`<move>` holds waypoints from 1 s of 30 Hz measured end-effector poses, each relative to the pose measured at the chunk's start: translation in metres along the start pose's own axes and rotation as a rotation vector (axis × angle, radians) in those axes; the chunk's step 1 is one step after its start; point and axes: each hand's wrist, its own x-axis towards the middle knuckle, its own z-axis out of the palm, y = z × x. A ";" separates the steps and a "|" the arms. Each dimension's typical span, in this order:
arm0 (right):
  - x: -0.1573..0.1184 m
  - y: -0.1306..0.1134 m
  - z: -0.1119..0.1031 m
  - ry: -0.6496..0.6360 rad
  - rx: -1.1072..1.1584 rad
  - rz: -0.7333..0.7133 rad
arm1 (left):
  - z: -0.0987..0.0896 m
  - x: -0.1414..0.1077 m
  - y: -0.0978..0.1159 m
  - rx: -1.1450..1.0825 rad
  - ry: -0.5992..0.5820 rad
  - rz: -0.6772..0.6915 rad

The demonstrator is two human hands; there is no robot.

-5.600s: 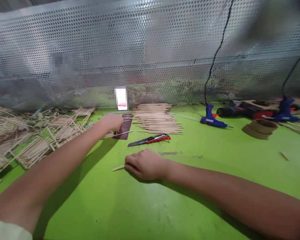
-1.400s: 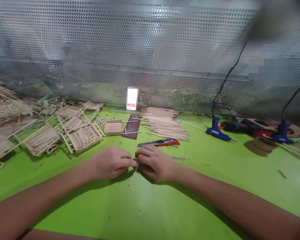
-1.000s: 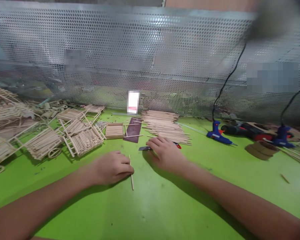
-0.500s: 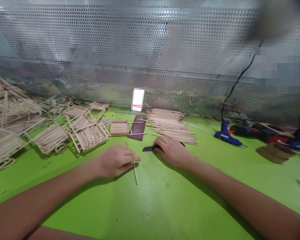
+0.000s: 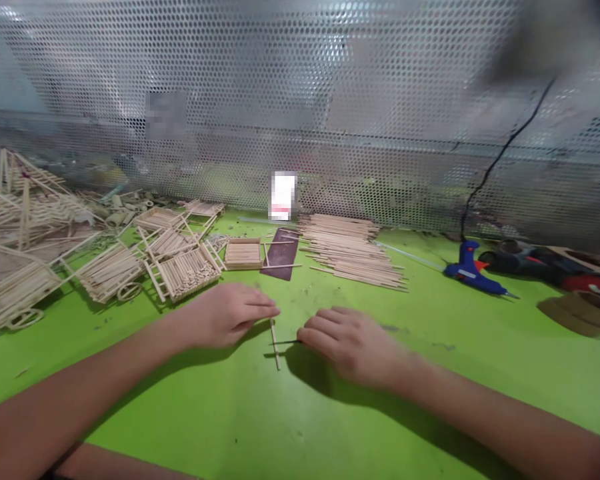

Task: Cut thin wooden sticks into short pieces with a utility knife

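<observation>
My left hand point(image 5: 237, 313) presses down near the middle of the green table, its fingers closed on one end of a thin wooden stick point(image 5: 275, 347). The stick's other end points toward me. My right hand point(image 5: 347, 340) is wrapped round a utility knife, whose handle it hides. Only the thin dark blade point(image 5: 286, 343) shows, edge-on, crossing the lower part of the stick. Whether blade and wood touch, I cannot tell. Behind the hands lies a pile of long wooden sticks point(image 5: 353, 250), beside a dark brown rectangular sheet point(image 5: 281, 255).
Small stick-built carts point(image 5: 187, 272) and trays stand to the left, with a bigger stick structure point(image 5: 25, 200) at far left. On the right are a blue glue gun point(image 5: 475, 273) and a brown tape roll point(image 5: 580, 312). A perforated metal screen point(image 5: 330, 100) closes off the back.
My right hand has lifted the knife off the table and brought it nearer to me, turning its blade over the stick. My left hand keeps hold of the stick. The view has shifted slightly.
</observation>
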 end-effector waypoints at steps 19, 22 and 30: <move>0.002 -0.019 -0.002 -0.037 -0.055 -0.092 | -0.004 0.002 0.009 -0.038 -0.085 0.120; 0.002 -0.019 0.000 0.001 -0.057 -0.098 | -0.003 0.002 0.008 -0.043 -0.081 0.118; 0.004 -0.021 -0.001 0.029 -0.057 -0.109 | -0.004 0.002 0.008 -0.047 -0.088 0.104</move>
